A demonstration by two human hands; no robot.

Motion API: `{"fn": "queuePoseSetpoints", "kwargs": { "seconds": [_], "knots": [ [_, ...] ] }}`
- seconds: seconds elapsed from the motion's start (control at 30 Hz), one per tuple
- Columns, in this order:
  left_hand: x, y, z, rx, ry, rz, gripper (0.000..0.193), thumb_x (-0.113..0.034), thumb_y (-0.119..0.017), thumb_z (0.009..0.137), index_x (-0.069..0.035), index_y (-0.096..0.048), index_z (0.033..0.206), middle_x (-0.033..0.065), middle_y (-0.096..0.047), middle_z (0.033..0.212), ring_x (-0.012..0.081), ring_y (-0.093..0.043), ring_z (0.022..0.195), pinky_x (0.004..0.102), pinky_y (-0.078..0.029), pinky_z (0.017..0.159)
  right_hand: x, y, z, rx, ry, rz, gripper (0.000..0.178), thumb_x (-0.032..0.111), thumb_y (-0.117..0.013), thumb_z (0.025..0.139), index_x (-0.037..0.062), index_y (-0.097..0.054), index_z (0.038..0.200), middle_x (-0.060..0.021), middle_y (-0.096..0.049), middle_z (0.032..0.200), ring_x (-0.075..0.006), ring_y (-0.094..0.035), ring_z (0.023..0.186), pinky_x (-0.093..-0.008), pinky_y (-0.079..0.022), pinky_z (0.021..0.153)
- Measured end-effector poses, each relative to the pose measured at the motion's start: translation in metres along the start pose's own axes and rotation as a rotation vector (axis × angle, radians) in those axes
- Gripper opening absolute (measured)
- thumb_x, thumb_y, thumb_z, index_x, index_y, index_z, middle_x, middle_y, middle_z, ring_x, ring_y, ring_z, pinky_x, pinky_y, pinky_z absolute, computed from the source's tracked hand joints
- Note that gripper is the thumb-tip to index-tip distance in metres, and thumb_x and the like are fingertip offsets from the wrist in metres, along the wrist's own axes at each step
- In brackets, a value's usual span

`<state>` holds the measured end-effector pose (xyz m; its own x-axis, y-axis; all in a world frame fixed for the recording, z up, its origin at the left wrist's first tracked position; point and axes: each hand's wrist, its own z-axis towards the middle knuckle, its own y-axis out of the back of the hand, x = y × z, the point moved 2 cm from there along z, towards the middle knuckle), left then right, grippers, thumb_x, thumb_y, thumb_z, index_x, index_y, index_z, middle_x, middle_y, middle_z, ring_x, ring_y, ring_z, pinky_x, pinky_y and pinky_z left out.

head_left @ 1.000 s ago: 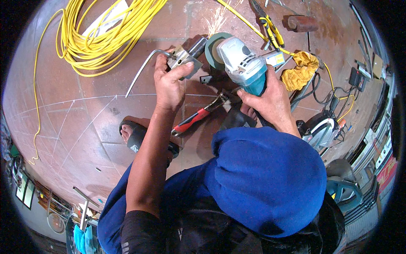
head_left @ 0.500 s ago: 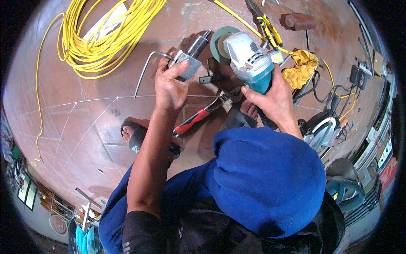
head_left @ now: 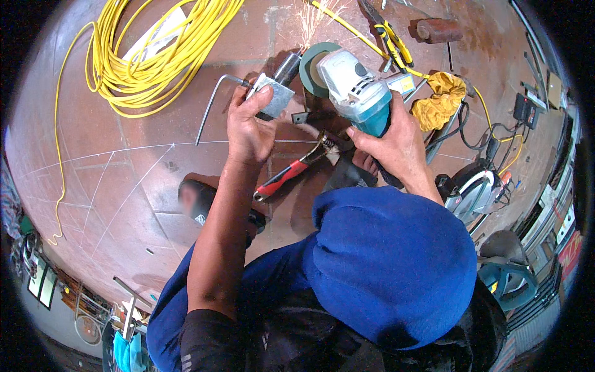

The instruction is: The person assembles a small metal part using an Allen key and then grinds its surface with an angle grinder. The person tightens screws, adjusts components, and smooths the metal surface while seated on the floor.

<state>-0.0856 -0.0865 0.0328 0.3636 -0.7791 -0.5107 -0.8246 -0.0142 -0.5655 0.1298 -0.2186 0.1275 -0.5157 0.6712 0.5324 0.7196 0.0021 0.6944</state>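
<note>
My left hand (head_left: 251,118) is closed around a grey metal block (head_left: 276,97). A dark steel cylinder (head_left: 287,69) sticks out of the block, and a long bent metal rod (head_left: 207,106) extends from its left side. My right hand (head_left: 400,139) grips a teal and silver angle grinder (head_left: 361,93). The grinder's grey-green disc (head_left: 314,69) is against the cylinder's tip, and sparks (head_left: 310,20) fly away toward the far side. Below the block, a red-handled adjustable wrench (head_left: 291,177) lies on the floor near my feet.
Coiled yellow cable (head_left: 149,62) lies at the far left. Yellow-handled pliers (head_left: 395,44), a rusty cylinder (head_left: 439,31) and a crumpled yellow cloth (head_left: 441,102) lie at the far right. Beside me at the right stands a round-guarded power tool (head_left: 478,192) among black cords.
The grinder has moved left and slightly nearer, bringing its disc onto the cylinder's tip. Sparks now spray from there. My left hand has stayed almost still.
</note>
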Motion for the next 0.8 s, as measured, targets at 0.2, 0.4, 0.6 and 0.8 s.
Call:
{"fn": "queuePoseSetpoints", "kwargs": {
  "seconds": [0.2, 0.4, 0.6, 0.8],
  "knots": [
    [-0.004, -0.001, -0.003, 0.027, 0.124, -0.091, 0.042, -0.030, -0.068, 0.093, -0.006, -0.059, 0.125, 0.0111, -0.071, 0.101, 0.0297, -0.071, 0.079, 0.0398, -0.057, 0.065, -0.004, -0.001, 0.002, -0.040, 0.035, 0.009, 0.077, 0.040, -0.085, 0.072, -0.0053, -0.051, 0.125, -0.0273, -0.072, 0.094, -0.0432, -0.074, 0.086, -0.0485, -0.059, 0.078],
    [-0.001, -0.004, -0.002, -0.069, 0.074, -0.015, 0.041, -0.031, -0.069, 0.092, -0.006, -0.059, 0.123, 0.0104, -0.071, 0.100, 0.0290, -0.071, 0.083, 0.0382, -0.055, 0.067, 0.000, 0.005, -0.001, -0.076, 0.034, 0.094, 0.072, 0.040, -0.085, 0.073, -0.0029, -0.053, 0.121, -0.0263, -0.072, 0.095, -0.0430, -0.073, 0.085, -0.0489, -0.059, 0.077],
    [0.002, -0.006, 0.001, -0.082, -0.107, 0.189, 0.042, -0.023, -0.073, 0.089, -0.003, -0.057, 0.124, 0.0105, -0.071, 0.103, 0.0251, -0.071, 0.089, 0.0367, -0.054, 0.066, 0.006, 0.005, 0.006, -0.044, 0.052, 0.020, 0.071, 0.041, -0.086, 0.072, -0.0020, -0.053, 0.119, -0.0282, -0.071, 0.098, -0.0446, -0.072, 0.092, -0.0495, -0.058, 0.081],
    [0.003, -0.010, -0.002, -0.082, -0.049, 0.118, 0.043, -0.025, -0.072, 0.091, -0.005, -0.057, 0.126, 0.0089, -0.070, 0.103, 0.0239, -0.070, 0.084, 0.0356, -0.055, 0.066, 0.008, 0.003, 0.008, 0.004, 0.027, 0.003, 0.073, 0.041, -0.086, 0.072, -0.0037, -0.052, 0.119, -0.0299, -0.071, 0.100, -0.0452, -0.072, 0.094, -0.0499, -0.058, 0.082]
  ]
}}
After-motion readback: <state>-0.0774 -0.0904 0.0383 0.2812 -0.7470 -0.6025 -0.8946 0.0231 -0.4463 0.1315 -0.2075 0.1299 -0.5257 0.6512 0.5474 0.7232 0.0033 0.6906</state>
